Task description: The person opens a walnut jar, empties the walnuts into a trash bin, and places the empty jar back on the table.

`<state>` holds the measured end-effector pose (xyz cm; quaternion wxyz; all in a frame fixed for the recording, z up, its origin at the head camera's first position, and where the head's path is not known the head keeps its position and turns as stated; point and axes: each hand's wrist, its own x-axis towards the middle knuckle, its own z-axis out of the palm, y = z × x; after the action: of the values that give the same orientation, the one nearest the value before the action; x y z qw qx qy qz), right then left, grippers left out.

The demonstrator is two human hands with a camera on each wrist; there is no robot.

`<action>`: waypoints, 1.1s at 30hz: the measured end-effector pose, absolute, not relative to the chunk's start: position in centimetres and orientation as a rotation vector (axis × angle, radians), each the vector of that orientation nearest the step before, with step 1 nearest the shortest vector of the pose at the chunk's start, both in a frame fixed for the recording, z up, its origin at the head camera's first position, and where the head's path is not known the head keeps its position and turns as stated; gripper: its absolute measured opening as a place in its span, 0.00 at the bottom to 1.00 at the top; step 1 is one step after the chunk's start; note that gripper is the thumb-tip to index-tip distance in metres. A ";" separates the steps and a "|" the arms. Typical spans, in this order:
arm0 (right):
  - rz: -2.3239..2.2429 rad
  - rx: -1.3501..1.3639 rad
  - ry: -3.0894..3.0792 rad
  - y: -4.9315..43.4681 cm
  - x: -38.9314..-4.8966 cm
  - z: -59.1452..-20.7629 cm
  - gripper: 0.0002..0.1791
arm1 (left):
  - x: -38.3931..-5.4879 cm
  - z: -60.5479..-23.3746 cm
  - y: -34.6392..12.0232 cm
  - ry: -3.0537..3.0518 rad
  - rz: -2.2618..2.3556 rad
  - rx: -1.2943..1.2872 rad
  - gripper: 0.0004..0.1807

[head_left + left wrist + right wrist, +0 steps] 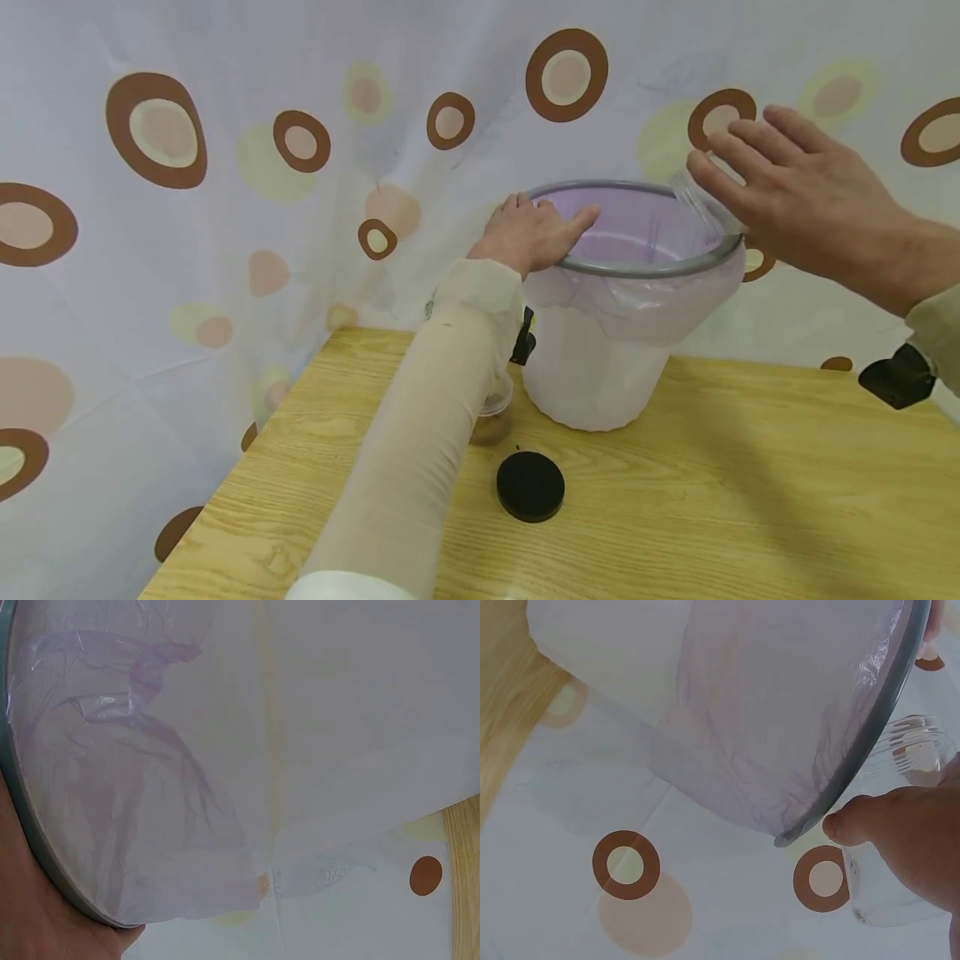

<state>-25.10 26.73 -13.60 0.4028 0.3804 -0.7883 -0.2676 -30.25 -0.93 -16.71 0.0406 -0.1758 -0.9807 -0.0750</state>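
Closest to me, the left sleeve (pixel 405 442) rises from the bottom centre of my head view over the wooden table (pixel 637 533). Right of it, at lower centre, a round black lid (pixel 530 487) lies flat. Just beyond, a small clear tub (pixel 492 421) holding something brownish stands partly hidden by the sleeve.

At upper right I have the right hand (pixel 825 196), back towards me, fingers extended and a little apart. My right wrist view settles its state: thumb and fingers are wrapped about a clear jar (pixel 885 900) with a threaded neck, at the right of that frame. The jar is at the bin's right edge, tilted, its neck over the opening.

The white bin (pixel 592 367) stands right of centre, with a lilac bag (pixel 637 304) folded over its grey rim (pixel 637 271). I see the left hand (pixel 528 232) resting on the rim's left side, relaxed and wide, thumb spread away from the fingers.

Farthest back hangs a pale curtain (pixel 262 50) with ringed spots.
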 end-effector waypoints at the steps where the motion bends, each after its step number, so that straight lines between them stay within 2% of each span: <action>1: -0.678 0.967 -1.988 26.7 -25.1 -13.6 0.70 | -30.2 -16.7 -0.9 -3.005 -0.233 -0.538 0.48; 8: -0.770 1.009 -1.948 26.3 -25.0 -13.1 0.63 | -30.3 -16.7 -0.9 -3.001 -0.248 -0.532 0.48; 15: -0.858 1.026 -1.907 26.1 -25.0 -13.0 0.67 | -30.2 -16.8 -1.0 -3.016 -0.264 -0.538 0.48; 22: -0.997 0.993 -1.876 26.1 -24.9 -13.2 0.76 | -30.3 -16.9 -1.0 -3.008 -0.268 -0.526 0.48; 33: -1.026 1.001 -1.871 26.0 -25.0 -13.3 0.75 | -30.3 -16.9 -1.0 -3.006 -0.264 -0.525 0.48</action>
<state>-24.96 26.03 -13.33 0.3824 0.3923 -0.7336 -0.4021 -30.31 -1.02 -16.90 0.0394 -0.1712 -0.9807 -0.0862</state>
